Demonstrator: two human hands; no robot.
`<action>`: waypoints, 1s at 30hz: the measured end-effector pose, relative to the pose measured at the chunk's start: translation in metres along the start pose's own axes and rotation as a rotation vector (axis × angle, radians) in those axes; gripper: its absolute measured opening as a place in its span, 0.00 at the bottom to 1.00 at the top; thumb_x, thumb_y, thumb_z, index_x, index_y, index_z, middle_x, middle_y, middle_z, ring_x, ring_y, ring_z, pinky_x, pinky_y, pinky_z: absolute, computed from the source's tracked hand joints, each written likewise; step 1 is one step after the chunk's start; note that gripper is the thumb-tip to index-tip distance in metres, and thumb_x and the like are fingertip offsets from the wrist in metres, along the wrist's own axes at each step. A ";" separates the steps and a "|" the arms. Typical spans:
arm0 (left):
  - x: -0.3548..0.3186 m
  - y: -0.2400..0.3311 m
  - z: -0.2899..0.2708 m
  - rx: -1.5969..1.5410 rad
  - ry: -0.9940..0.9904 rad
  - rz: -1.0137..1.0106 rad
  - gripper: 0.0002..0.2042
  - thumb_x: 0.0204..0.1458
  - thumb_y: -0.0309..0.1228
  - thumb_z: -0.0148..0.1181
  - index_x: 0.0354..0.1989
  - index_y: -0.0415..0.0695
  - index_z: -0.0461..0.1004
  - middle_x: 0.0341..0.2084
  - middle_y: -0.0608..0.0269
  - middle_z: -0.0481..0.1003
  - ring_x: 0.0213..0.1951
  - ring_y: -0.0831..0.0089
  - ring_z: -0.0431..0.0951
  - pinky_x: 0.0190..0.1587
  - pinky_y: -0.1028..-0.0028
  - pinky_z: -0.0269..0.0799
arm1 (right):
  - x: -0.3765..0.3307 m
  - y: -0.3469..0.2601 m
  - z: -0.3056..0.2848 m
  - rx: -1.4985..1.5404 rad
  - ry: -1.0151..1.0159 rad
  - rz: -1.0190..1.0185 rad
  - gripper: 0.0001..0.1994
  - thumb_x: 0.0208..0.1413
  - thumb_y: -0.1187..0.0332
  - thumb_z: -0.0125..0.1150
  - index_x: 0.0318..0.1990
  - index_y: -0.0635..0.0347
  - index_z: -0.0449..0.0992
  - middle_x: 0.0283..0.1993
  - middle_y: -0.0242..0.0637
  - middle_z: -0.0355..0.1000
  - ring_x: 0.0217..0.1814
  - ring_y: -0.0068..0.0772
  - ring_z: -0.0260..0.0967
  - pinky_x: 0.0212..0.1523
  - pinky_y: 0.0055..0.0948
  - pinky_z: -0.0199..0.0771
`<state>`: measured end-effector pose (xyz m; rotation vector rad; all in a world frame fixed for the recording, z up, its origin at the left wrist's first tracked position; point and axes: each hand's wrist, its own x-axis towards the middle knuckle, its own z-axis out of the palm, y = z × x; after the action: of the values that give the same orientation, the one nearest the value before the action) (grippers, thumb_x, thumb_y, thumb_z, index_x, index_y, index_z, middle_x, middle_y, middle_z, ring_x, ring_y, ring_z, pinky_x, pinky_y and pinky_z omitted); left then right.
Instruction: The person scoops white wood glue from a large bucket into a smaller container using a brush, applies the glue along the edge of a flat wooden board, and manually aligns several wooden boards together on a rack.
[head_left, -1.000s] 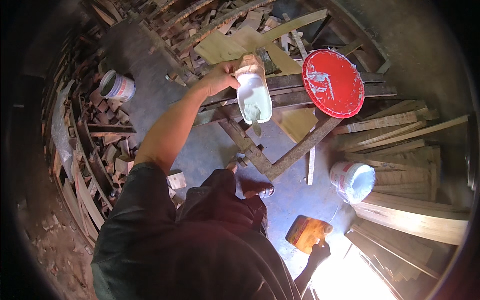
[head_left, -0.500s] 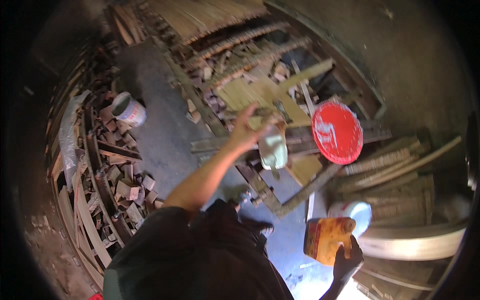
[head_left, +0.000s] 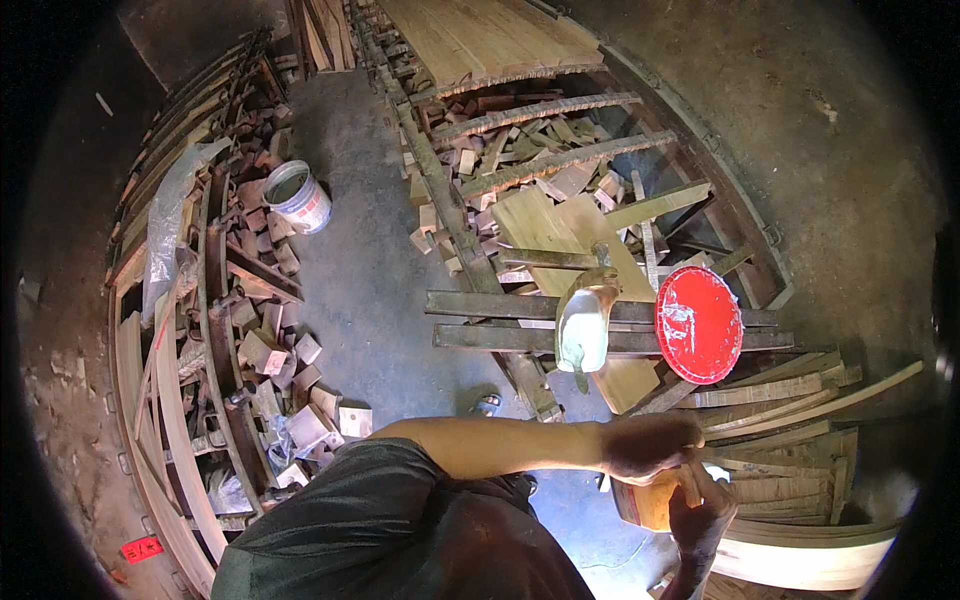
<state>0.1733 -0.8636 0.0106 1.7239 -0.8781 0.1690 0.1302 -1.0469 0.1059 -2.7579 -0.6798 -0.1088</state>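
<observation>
At the lower right, my right hand (head_left: 703, 512) grips an orange plastic jug (head_left: 652, 503) with a dark reddish side. My left forearm reaches across to it, and my left hand (head_left: 655, 445) is closed over the jug's top, by the neck. My hands hide the jug's neck, and whatever is between my left fingers does not show. Just beyond them, a cut-open container (head_left: 583, 335) with pale whitish-green contents rests on two dark bars (head_left: 520, 338). Beside it is a round red lid or tub (head_left: 700, 325) smeared with white.
A metal frame (head_left: 690, 130) with wooden boards (head_left: 495, 40) and offcuts lies ahead. On the left, a white bucket (head_left: 298, 197) stands by heaped wood blocks (head_left: 262, 352) and another long rack. Curved wood strips (head_left: 800, 560) lie to the right, near the jug.
My left hand has left the container with pale contents and moved right and nearer, onto the top of the orange jug. My right hand still holds the jug. The view has shifted.
</observation>
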 end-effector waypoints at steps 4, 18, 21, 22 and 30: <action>0.006 0.000 -0.020 0.221 -0.067 0.200 0.09 0.48 0.25 0.63 0.38 0.38 0.78 0.44 0.51 0.73 0.51 0.51 0.72 0.56 0.59 0.71 | 0.006 -0.002 -0.001 -0.008 0.012 -0.069 0.22 0.40 0.74 0.62 0.48 0.56 0.83 0.27 0.44 0.75 0.26 0.50 0.65 0.35 0.44 0.64; -0.025 -0.007 -0.027 0.205 0.058 0.103 0.17 0.52 0.33 0.63 0.51 0.47 0.77 0.37 0.56 0.68 0.44 0.54 0.71 0.44 0.59 0.73 | 0.001 -0.008 0.024 -0.031 0.032 -0.053 0.28 0.38 0.77 0.66 0.54 0.55 0.83 0.20 0.35 0.65 0.25 0.41 0.62 0.36 0.40 0.63; -0.026 -0.005 -0.024 0.300 0.115 0.131 0.16 0.51 0.35 0.66 0.49 0.48 0.79 0.36 0.54 0.68 0.41 0.53 0.72 0.39 0.58 0.73 | 0.000 -0.012 0.026 -0.029 0.023 -0.038 0.27 0.38 0.76 0.66 0.53 0.55 0.83 0.20 0.35 0.65 0.25 0.40 0.62 0.35 0.40 0.63; -0.024 -0.004 -0.023 0.289 0.135 0.093 0.15 0.50 0.35 0.67 0.46 0.48 0.79 0.35 0.54 0.68 0.41 0.53 0.72 0.38 0.58 0.73 | 0.002 -0.011 0.027 -0.020 0.030 -0.078 0.27 0.39 0.76 0.66 0.53 0.56 0.82 0.21 0.35 0.65 0.25 0.40 0.62 0.35 0.40 0.62; -0.021 -0.005 -0.037 0.410 0.189 -0.030 0.14 0.49 0.40 0.70 0.27 0.46 0.73 0.32 0.56 0.68 0.35 0.59 0.73 0.30 0.62 0.70 | 0.007 -0.011 0.033 -0.009 -0.021 -0.041 0.25 0.42 0.73 0.68 0.53 0.59 0.81 0.23 0.38 0.66 0.26 0.42 0.63 0.37 0.40 0.64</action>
<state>0.1734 -0.8212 0.0091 2.0581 -0.7097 0.5119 0.1314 -1.0247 0.0785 -2.7580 -0.7437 -0.0925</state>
